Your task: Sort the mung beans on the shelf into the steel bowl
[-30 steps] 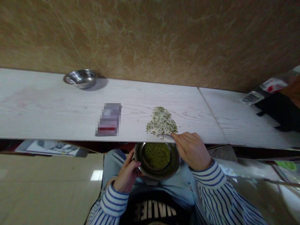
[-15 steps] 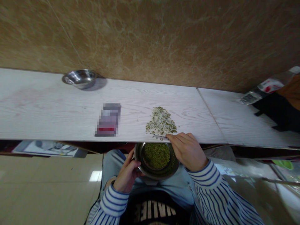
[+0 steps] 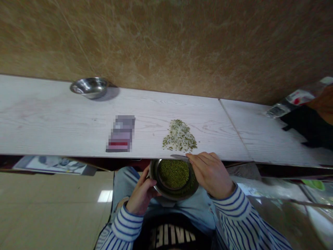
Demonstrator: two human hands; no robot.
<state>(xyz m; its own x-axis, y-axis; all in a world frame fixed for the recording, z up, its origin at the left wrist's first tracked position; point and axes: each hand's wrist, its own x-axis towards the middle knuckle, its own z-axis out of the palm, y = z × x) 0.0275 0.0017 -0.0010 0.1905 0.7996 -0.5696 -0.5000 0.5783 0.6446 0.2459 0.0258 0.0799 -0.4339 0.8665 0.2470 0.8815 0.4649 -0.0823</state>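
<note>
My left hand is closed on the rim of a metal bowl, which I hold over my lap, close against the counter's front edge. Green mung beans lie in the bowl. Between the fingers of my right hand is a thin, curved piece of metal that looks like a spoon, held at the counter edge just above the bowl. Just behind it, a loose pile of white grains mixed with green beans is spread on the white counter.
A second metal bowl stands at the back left by the wall. A blurred, phone-shaped object lies left of the pile. At the far right are a clear plastic bottle and a black item. Under the counter are open shelves.
The spoon has come slightly toward me, from the counter surface to its front edge above the bowl. My right hand has moved down with it. The left hand and bowl stay nearly the same.
</note>
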